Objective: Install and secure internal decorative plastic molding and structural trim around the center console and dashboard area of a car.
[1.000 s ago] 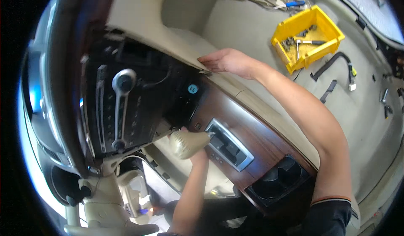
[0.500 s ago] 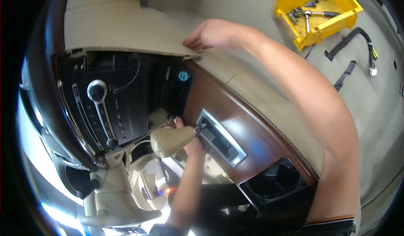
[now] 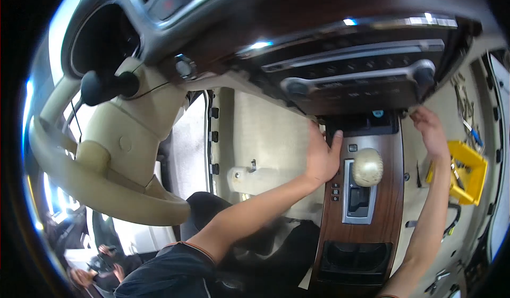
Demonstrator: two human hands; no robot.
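Note:
My left hand (image 3: 323, 157) is at the front left side of the wood-trimmed centre console (image 3: 332, 213). Its thumb lies against the console edge, while the fingertips are partly hidden beneath the dashboard unit. On the other side, my right hand (image 3: 431, 133) reaches up with fingers curled at the lower right corner of the dark control panel (image 3: 361, 91); what they grip is too small to tell. Between my hands stands the beige gear knob (image 3: 367, 168). Above it is a dark recess with a blue-capped socket (image 3: 377, 113).
A beige steering wheel (image 3: 117, 197) is at left. Cup holders (image 3: 356, 256) sit in the rear of the console. On the right floor are a yellow bin (image 3: 475, 176) with tools, several loose tools and a black cable (image 3: 453, 221). A person (image 3: 101, 269) is visible at lower left.
The view has swung from the passenger side to straight over the console. My hands remain near its front, one on each side. The gear knob no longer covers my left hand.

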